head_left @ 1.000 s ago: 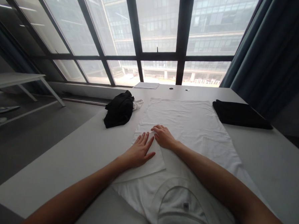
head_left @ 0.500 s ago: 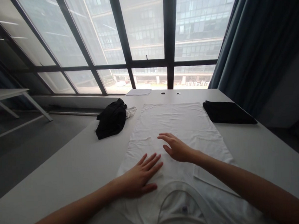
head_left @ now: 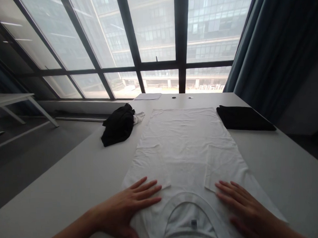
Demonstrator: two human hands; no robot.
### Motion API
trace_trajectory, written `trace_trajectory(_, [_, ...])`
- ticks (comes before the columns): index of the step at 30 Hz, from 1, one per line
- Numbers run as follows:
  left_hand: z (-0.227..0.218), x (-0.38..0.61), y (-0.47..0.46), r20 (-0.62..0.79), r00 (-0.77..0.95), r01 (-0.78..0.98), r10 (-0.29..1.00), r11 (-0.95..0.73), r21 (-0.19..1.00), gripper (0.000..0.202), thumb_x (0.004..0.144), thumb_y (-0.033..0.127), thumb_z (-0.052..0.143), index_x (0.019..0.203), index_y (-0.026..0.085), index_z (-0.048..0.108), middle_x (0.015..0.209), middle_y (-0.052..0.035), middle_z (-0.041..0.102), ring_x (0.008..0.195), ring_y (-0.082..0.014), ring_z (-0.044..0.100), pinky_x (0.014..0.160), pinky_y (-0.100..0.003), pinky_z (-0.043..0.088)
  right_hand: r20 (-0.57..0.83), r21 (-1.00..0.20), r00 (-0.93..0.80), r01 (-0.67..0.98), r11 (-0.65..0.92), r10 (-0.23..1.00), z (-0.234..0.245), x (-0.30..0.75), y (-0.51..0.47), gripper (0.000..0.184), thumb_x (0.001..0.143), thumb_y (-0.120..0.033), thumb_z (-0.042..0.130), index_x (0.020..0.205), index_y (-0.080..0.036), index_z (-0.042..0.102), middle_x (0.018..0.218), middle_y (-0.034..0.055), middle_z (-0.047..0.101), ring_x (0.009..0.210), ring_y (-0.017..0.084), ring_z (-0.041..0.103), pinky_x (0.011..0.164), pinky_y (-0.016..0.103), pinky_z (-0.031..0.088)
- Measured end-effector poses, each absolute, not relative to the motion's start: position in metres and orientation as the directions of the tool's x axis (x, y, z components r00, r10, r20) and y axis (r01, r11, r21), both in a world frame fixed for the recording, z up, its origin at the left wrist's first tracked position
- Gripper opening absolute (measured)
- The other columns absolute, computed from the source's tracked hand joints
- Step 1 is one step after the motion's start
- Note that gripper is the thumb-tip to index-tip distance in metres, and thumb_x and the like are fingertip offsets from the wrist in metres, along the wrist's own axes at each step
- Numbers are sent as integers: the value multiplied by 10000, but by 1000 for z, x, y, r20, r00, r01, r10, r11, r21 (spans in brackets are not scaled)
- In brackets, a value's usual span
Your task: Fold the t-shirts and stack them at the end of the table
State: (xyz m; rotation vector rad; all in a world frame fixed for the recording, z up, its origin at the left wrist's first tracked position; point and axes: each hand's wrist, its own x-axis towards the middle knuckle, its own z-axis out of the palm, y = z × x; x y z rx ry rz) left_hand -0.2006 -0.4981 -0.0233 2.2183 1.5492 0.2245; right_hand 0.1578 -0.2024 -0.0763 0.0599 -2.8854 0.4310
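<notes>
A white T-shirt (head_left: 184, 139) lies spread on the table, its neckline towards me and its hem towards the window. Both sleeves are folded inward over the body. My left hand (head_left: 126, 206) rests on the shirt left of the collar, fingers spread, near the left sleeve's edge. On the other side of the collar, my right hand (head_left: 246, 206) lies with fingers stretched out, its tips by the right sleeve's cuff. Neither hand grips the cloth. A small dark label shows inside the collar.
The white table (head_left: 79, 180) runs towards the window. A crumpled black garment (head_left: 118, 124) lies at the left, with a bit of white cloth beside it. A folded black cloth (head_left: 244, 118) sits near the right edge. White paper (head_left: 148, 96) lies at the far end.
My right hand has moved from over the shirt's middle, right and towards me, to beside the collar. The left hand has drawn back left and towards me.
</notes>
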Motion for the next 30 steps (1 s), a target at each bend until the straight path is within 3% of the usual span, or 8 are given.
trace_trajectory(3, [-27,-202,-500,-84,371,856,925,-306,417,1076,697,708,773,1580,313,300,1656,-107,204,1516,-374,165,1234,-559,37,241,-252,-960,-205,946,-144,-62,165,-207,618,912,-432,655,1489,-278,495,1510,91,504,1419,284,435,1209,429,311])
trace_trajectory(6, [-27,-199,-501,-65,381,847,922,-320,425,852,743,635,785,1470,309,483,1636,-88,283,1522,-361,155,1235,-566,75,242,-237,-944,-280,930,-223,-46,167,-210,596,889,-460,687,1442,-285,547,1441,91,581,1373,274,501,1191,419,353])
trace_trajectory(10, [-20,-191,-503,-84,374,828,924,-292,479,406,897,472,694,1253,282,660,1538,-69,471,1517,-314,199,1241,-546,140,274,-244,-936,-291,925,-222,-32,166,-215,535,871,-403,717,1378,-297,584,1307,91,685,1266,277,608,1099,426,490])
trace_trajectory(15, [-11,-185,-502,-72,340,796,938,-247,552,219,966,322,595,1134,291,732,1439,-60,579,1472,-286,327,1244,-524,191,379,-280,-899,-336,899,-218,-31,163,-224,321,847,-221,701,1158,-281,646,1051,87,755,1077,263,699,956,390,581])
trace_trajectory(19, [-11,-185,-502,-50,325,768,944,-233,597,206,992,284,549,1042,287,749,1387,-53,627,1447,-265,385,1245,-511,200,385,-346,-908,-307,886,-164,-37,162,-228,206,860,-86,594,925,-279,627,807,51,693,862,221,696,774,350,587])
trace_trajectory(23, [-6,-189,-500,-57,228,734,972,-133,666,230,1034,320,483,1073,262,702,1317,-52,680,1369,-230,511,1210,-438,315,340,-468,-938,-237,852,-74,-41,164,-222,166,914,-138,545,904,-290,611,793,54,655,762,210,655,692,338,551])
trace_trajectory(26, [4,-196,-492,-132,77,739,988,32,673,295,1053,392,426,1167,270,669,1271,-47,699,1238,-225,621,1066,-354,468,330,-541,-942,-145,829,51,-37,159,-212,176,967,-170,484,948,-280,621,811,54,650,724,192,637,653,308,518])
trace_trajectory(30, [20,-214,-469,-168,-132,780,977,207,591,367,1048,478,376,1143,247,645,1131,-47,708,1019,-218,664,885,-294,503,287,-596,-927,25,803,242,-18,135,-193,211,1011,-284,456,919,-256,644,853,57,680,780,193,651,700,298,511])
